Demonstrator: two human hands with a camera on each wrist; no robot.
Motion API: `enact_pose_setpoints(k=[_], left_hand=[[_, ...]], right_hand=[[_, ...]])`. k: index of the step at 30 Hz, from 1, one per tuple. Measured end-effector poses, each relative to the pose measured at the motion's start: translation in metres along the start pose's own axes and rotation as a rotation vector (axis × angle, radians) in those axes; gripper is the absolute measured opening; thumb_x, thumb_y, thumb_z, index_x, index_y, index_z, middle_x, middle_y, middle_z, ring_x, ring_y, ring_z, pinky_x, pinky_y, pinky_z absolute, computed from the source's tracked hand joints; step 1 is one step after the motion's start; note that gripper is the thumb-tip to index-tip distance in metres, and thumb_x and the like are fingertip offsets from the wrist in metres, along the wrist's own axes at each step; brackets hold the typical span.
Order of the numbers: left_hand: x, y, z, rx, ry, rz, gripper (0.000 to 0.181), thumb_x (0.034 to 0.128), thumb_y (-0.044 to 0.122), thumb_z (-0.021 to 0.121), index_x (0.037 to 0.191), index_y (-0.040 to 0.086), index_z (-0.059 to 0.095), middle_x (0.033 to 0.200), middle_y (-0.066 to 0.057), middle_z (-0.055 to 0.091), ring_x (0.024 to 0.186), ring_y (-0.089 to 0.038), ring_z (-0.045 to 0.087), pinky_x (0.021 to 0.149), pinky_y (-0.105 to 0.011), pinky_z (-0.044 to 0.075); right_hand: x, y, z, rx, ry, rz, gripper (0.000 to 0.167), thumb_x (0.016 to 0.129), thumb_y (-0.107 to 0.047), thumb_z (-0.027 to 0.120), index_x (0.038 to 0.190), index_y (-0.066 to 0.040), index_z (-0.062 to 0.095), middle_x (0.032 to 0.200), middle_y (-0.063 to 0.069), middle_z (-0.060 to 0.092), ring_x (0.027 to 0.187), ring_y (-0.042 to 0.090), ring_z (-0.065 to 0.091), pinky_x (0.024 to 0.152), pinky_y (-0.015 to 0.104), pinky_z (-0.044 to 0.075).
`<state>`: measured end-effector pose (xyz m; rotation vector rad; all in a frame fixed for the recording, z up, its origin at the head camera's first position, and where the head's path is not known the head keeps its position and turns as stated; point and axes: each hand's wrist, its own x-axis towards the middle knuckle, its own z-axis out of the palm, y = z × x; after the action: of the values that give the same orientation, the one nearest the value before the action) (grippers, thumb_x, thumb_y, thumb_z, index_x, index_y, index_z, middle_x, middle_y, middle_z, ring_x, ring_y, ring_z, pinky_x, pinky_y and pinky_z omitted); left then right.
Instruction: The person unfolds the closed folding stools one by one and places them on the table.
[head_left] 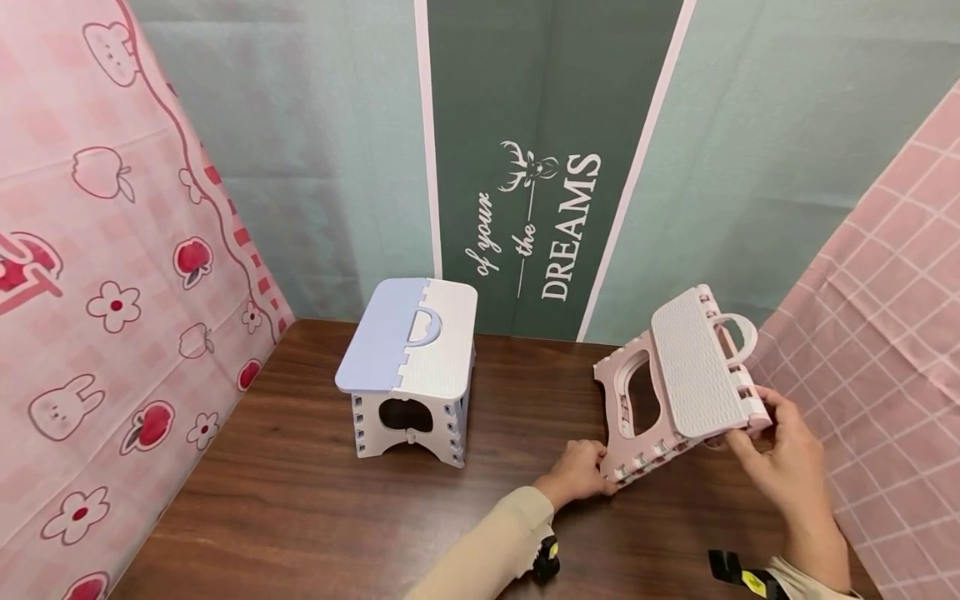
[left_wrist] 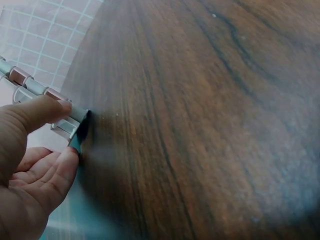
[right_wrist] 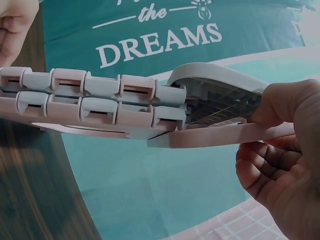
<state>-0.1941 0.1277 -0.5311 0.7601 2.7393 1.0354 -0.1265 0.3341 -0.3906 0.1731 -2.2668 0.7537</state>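
Pink-and-white stool (head_left: 692, 371), part-folded: left hand (head_left: 576, 471), fingers pinch its lower corner; right hand (head_left: 791, 458), fingers pinch its seat edge. Blue-and-white stool (head_left: 384, 342), upright: left of pink-and-white stool.

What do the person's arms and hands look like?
The left hand and right hand wear no gloves. There's a beige cloth left sleeve and a beige right sleeve. A black left-wrist gadget and black right-wrist gadget each show a bright yellow mark.

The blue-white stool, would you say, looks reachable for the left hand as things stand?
Probably yes: nothing stands between the blue-white stool and the left hand, though that hand grips the pink stool.
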Motion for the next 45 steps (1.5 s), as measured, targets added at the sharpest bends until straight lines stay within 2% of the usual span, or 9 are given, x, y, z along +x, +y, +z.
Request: enact_pose_setpoints(k=[5, 8, 14, 23, 28, 32, 37, 40, 45], left_hand=[[0.001, -0.001, -0.002, 0.019, 0.027, 0.006, 0.041, 0.0589, 0.025, 0.086, 0.093, 0.009, 0.069, 0.079, 0.008, 0.062, 0.072, -0.002, 0.052, 0.063, -0.011, 0.039], [0.000, -0.001, -0.003, 0.035, 0.034, 0.005, 0.040, 0.0586, 0.026, 0.086, 0.092, 0.010, 0.070, 0.078, 0.007, 0.060, 0.073, -0.003, 0.051, 0.065, -0.011, 0.038], [-0.001, -0.001, -0.002, -0.023, 0.022, -0.028, 0.040, 0.0584, 0.021, 0.086, 0.092, 0.008, 0.068, 0.079, 0.005, 0.060, 0.073, -0.003, 0.052, 0.064, -0.012, 0.038], [-0.001, 0.001, -0.003, -0.061, 0.006, -0.088, 0.040, 0.0588, 0.019, 0.086, 0.092, 0.009, 0.066, 0.078, 0.007, 0.060, 0.074, -0.003, 0.052, 0.063, -0.012, 0.040], [-0.002, 0.002, -0.003, -0.076, 0.026, -0.101, 0.040, 0.0574, 0.020, 0.087, 0.090, 0.009, 0.068, 0.078, 0.007, 0.059, 0.075, -0.003, 0.052, 0.064, -0.012, 0.039], [-0.002, 0.002, -0.002, -0.096, 0.039, -0.105, 0.039, 0.0566, 0.019, 0.088, 0.089, 0.009, 0.068, 0.077, 0.007, 0.060, 0.073, -0.002, 0.052, 0.063, -0.012, 0.040], [-0.002, 0.002, -0.001, -0.111, 0.035, -0.124, 0.039, 0.0565, 0.021, 0.089, 0.087, 0.010, 0.067, 0.078, 0.007, 0.059, 0.074, -0.002, 0.052, 0.063, -0.012, 0.040], [-0.003, 0.002, 0.000, -0.121, 0.031, -0.134, 0.039, 0.0568, 0.020, 0.088, 0.088, 0.010, 0.067, 0.079, 0.007, 0.058, 0.074, -0.002, 0.051, 0.064, -0.012, 0.040], [-0.003, 0.003, 0.001, -0.122, 0.037, -0.127, 0.039, 0.0575, 0.020, 0.088, 0.089, 0.010, 0.068, 0.077, 0.007, 0.057, 0.073, -0.003, 0.051, 0.064, -0.013, 0.040]], right_hand=[[0.004, -0.007, 0.004, -0.016, -0.016, -0.028, 0.060, 0.061, -0.002, 0.068, 0.118, 0.008, 0.051, 0.083, 0.007, 0.055, 0.075, -0.021, 0.036, 0.062, 0.016, 0.034], [0.005, -0.009, 0.006, -0.012, -0.022, -0.073, 0.062, 0.061, -0.003, 0.068, 0.119, 0.008, 0.050, 0.085, 0.016, 0.054, 0.078, -0.020, 0.035, 0.063, 0.019, 0.034], [0.007, -0.011, 0.010, -0.002, -0.024, -0.144, 0.063, 0.062, -0.005, 0.069, 0.121, 0.008, 0.049, 0.084, 0.016, 0.055, 0.078, -0.021, 0.036, 0.062, 0.015, 0.036], [0.010, -0.017, 0.013, 0.007, -0.044, -0.150, 0.063, 0.063, -0.003, 0.070, 0.121, 0.008, 0.049, 0.087, 0.018, 0.055, 0.080, -0.018, 0.037, 0.063, 0.016, 0.036], [0.013, -0.017, 0.014, 0.001, -0.052, -0.161, 0.063, 0.062, -0.002, 0.070, 0.121, 0.008, 0.049, 0.087, 0.017, 0.055, 0.076, -0.013, 0.039, 0.061, 0.019, 0.036], [0.015, -0.017, 0.017, 0.008, -0.054, -0.192, 0.062, 0.064, -0.004, 0.069, 0.121, 0.008, 0.049, 0.084, 0.015, 0.054, 0.074, -0.009, 0.040, 0.061, 0.017, 0.036], [0.017, -0.021, 0.022, 0.037, -0.056, -0.208, 0.061, 0.063, 0.000, 0.068, 0.120, 0.008, 0.050, 0.086, 0.014, 0.055, 0.075, -0.010, 0.039, 0.063, 0.013, 0.036], [0.019, -0.024, 0.026, 0.032, -0.061, -0.204, 0.061, 0.062, 0.001, 0.067, 0.120, 0.008, 0.051, 0.088, 0.014, 0.055, 0.075, -0.009, 0.039, 0.063, 0.015, 0.036], [0.021, -0.030, 0.031, 0.002, -0.068, -0.223, 0.060, 0.062, -0.001, 0.065, 0.120, 0.007, 0.050, 0.089, 0.015, 0.056, 0.071, 0.001, 0.043, 0.062, 0.020, 0.036]])
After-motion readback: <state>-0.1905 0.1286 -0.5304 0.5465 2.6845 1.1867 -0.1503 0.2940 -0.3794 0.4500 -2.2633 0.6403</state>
